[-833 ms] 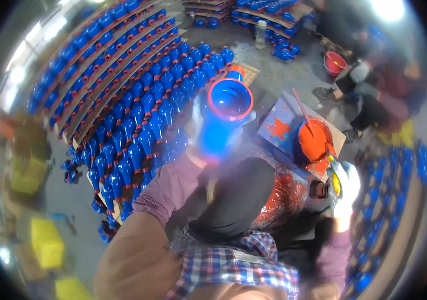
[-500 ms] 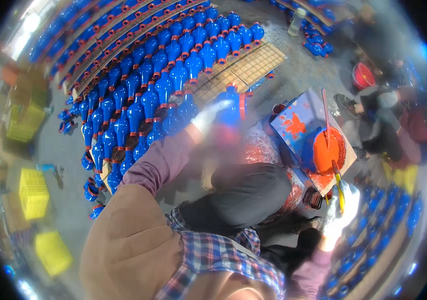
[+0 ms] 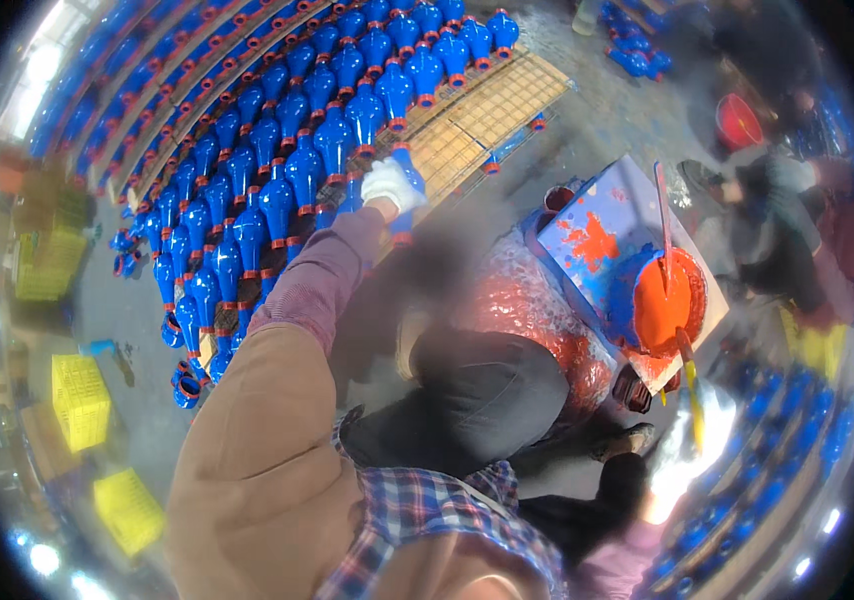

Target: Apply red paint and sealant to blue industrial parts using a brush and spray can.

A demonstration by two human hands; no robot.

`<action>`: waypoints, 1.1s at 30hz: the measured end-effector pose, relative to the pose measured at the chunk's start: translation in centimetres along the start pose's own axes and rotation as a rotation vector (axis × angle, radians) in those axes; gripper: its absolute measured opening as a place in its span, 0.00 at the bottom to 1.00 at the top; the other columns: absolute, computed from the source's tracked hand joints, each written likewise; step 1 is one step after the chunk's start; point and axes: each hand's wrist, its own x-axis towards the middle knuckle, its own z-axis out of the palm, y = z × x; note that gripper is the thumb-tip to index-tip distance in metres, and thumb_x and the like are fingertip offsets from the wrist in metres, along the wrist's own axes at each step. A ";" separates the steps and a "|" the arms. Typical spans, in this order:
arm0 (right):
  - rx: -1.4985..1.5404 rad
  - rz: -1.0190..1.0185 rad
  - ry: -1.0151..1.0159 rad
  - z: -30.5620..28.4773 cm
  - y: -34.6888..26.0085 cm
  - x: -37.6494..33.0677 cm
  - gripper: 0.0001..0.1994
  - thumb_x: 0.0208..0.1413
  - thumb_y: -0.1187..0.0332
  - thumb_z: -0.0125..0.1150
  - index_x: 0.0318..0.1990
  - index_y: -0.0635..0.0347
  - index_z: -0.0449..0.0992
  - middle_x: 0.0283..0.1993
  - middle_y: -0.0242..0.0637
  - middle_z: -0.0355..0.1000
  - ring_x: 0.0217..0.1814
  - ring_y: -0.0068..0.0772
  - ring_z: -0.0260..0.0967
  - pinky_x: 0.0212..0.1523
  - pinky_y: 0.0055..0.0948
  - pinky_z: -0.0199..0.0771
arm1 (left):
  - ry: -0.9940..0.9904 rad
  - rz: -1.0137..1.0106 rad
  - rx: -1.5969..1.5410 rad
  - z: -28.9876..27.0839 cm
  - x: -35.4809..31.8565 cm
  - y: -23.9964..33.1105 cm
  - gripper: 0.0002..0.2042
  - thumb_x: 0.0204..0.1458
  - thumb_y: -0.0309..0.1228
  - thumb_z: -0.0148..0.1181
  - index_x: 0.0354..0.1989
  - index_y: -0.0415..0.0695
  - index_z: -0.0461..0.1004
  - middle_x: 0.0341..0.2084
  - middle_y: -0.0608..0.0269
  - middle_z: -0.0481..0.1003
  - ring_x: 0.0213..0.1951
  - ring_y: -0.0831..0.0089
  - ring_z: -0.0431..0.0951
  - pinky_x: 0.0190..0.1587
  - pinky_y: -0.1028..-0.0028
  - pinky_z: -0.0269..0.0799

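My left hand [image 3: 385, 186], in a white glove, is closed round a blue vase-shaped casting [image 3: 409, 172] with red-painted ends. It is at the near right edge of rows of similar blue castings [image 3: 332, 140] standing on boards. My right hand [image 3: 689, 445], also gloved and blurred by glare, grips a paintbrush [image 3: 695, 400] with a yellow handle. The brush's head end is by the rim of a bucket of orange-red paint [image 3: 665, 305]. A stick [image 3: 663, 215] stands in that paint.
The bucket sits on a paint-splashed board [image 3: 587, 235] over a red-smeared, wrapped support [image 3: 517, 300]. Wooden boards with wire mesh [image 3: 497, 110] lie beyond my left hand. More castings [image 3: 767, 450] fill the right side. Yellow crates [image 3: 80, 402] stand left. A co-worker [image 3: 787, 220] sits at far right.
My left hand has moved left with the casting, from beside the mesh boards to the edge of the rows. My right hand with the brush has shifted slightly right and down.
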 end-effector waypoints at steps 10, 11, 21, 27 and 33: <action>-0.133 -0.008 -0.026 0.4 -0.2 0.7 0.12 0.52 0.73 0.69 0.46 0.57 0.82 0.35 0.41 0.73 0.34 0.42 0.73 0.36 0.36 0.73 | 0.181 0.192 0.407 3.7 3.6 -3.1 0.18 0.45 0.48 0.64 0.36 0.47 0.84 0.38 0.51 0.84 0.41 0.53 0.85 0.43 0.58 0.79; -0.141 -0.003 -0.029 0.3 -0.2 0.4 0.12 0.50 0.74 0.70 0.44 0.53 0.83 0.31 0.38 0.73 0.31 0.42 0.73 0.33 0.36 0.73 | 0.241 0.221 0.412 4.3 4.0 -3.7 0.11 0.46 0.43 0.61 0.30 0.52 0.84 0.32 0.55 0.84 0.35 0.58 0.86 0.36 0.59 0.79; 0.195 0.429 -0.101 -3.1 -0.7 -0.5 0.16 0.66 0.54 0.61 0.31 0.52 0.84 0.22 0.31 0.74 0.23 0.30 0.71 0.28 0.32 0.70 | 0.872 0.526 0.383 7.3 2.1 -6.4 0.08 0.54 0.32 0.59 0.40 0.45 0.79 0.37 0.62 0.80 0.43 0.66 0.80 0.49 0.61 0.74; 0.228 0.449 0.131 -10.0 2.5 -4.9 0.07 0.65 0.56 0.62 0.42 0.40 0.84 0.23 0.31 0.73 0.22 0.33 0.70 0.22 0.32 0.65 | 0.353 0.509 -0.081 7.1 -5.2 -8.1 0.38 0.49 0.51 0.67 0.60 0.32 0.69 0.50 0.38 0.73 0.53 0.42 0.74 0.59 0.50 0.69; -0.594 0.341 0.002 -19.4 11.5 -12.4 0.09 0.65 0.56 0.57 0.45 0.43 0.81 0.29 0.35 0.76 0.27 0.40 0.74 0.27 0.41 0.71 | 0.360 0.606 0.403 8.1 -7.3 -7.2 0.31 0.55 0.47 0.64 0.57 0.31 0.72 0.50 0.44 0.76 0.51 0.46 0.76 0.55 0.55 0.72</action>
